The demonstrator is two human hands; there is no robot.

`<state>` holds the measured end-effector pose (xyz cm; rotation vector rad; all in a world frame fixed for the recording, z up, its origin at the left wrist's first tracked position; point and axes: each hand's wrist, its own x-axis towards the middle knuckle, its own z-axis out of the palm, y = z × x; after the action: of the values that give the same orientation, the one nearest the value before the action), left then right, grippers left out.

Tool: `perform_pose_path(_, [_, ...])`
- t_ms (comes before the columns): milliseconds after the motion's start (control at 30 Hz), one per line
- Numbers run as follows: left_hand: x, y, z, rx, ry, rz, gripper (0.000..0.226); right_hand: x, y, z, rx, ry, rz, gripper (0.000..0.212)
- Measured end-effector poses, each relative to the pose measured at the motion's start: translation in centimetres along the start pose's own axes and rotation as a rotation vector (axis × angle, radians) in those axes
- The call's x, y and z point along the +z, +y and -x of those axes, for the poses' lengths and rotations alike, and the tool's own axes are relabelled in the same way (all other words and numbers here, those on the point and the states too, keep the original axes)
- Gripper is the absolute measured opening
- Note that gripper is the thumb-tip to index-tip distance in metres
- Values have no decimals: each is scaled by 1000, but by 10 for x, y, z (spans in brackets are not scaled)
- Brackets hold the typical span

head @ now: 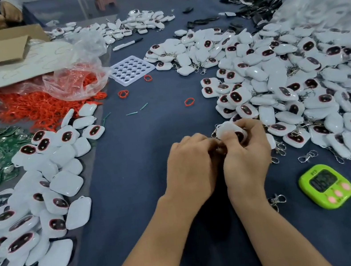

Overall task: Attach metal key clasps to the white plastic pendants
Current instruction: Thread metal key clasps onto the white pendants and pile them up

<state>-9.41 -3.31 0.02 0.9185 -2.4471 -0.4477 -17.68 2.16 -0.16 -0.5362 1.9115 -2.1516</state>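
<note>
White plastic pendant (228, 130) is held by the right hand (246, 160) over the blue bench (137, 163); a metal clasp (219, 148) beside it is pinched by the left hand (189, 165).

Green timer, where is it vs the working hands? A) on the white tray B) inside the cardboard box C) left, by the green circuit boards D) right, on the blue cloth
D: the green timer lies on the blue cloth, to the right of the right hand.
</note>
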Motion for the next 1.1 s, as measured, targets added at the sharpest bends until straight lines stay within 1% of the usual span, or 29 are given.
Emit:
perform_pose_path(67, [-6,-6,3,-64,18,34,21,2,0,-2,35,-92,44,22])
perform_pose_path(167, [-18,-22,7,-201,81,112,22,7,0,0,42,-227,87,9])
perform_pose_path(267, [-27,-35,8,-296,113,239,18,13,0,1,-39,-340,177,11])
perform_pose_path(333, [-32,-37,6,-314,98,345,22,21,1,-1,-84,-396,221,15])
perform_pose_path(433, [-38,-46,3,-321,84,408,28,36,5,-7,-102,-408,274,15])
perform_pose_path(533, [-42,-62,-2,-366,120,447,27,51,8,-10,-132,-406,321,13])
perform_pose_path(633, [-45,-69,-6,-431,157,476,30,63,8,-13,-217,-344,354,15])
perform_pose_path(700, [-47,-72,-7,-495,164,612,41,68,5,-16,-249,-324,350,16])
perform_pose_path(733, [-48,-75,-6,-525,163,706,48,68,5,-17,-247,-327,347,19])
perform_pose_path(800, [-50,-82,-4,-549,168,846,55,64,4,-17,-212,-339,328,26])
perform_pose_path(867, [-52,-86,-2,-544,182,911,55,58,2,-17,-203,-367,298,32])
perform_pose_path(1000, [-50,-87,-3,-521,203,920,52,54,1,-13,-228,-482,321,41])
perform_pose_path(1100, [-48,-88,-5,-518,234,939,46,54,2,-8,-220,-571,321,32])
